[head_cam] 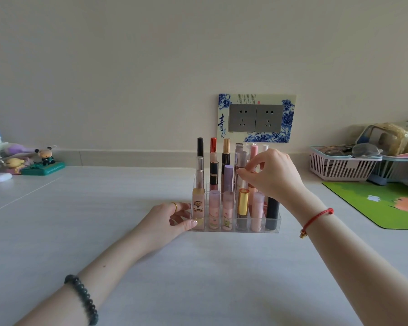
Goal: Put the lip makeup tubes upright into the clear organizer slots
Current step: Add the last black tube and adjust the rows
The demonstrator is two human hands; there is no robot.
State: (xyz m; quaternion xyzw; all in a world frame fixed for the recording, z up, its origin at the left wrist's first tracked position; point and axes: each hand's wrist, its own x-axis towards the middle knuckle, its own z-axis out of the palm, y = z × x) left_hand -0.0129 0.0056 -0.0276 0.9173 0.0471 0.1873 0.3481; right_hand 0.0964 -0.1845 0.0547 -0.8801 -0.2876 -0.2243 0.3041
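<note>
On the counter (127,243), the left hand (167,220) is gripping the left end of the clear organizer (275,228), whose slots are holding upright lip tubes (214,208), while the right hand (272,175) is pinching the top of one tube (252,192) standing in the organizer's middle rows, right of center.

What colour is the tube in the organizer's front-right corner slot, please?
Black tube, clearest in the head view.

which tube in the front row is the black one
The black tube at the far right end of the front row of the clear organizer. The other five tubes in that row are pink or gold.
</note>
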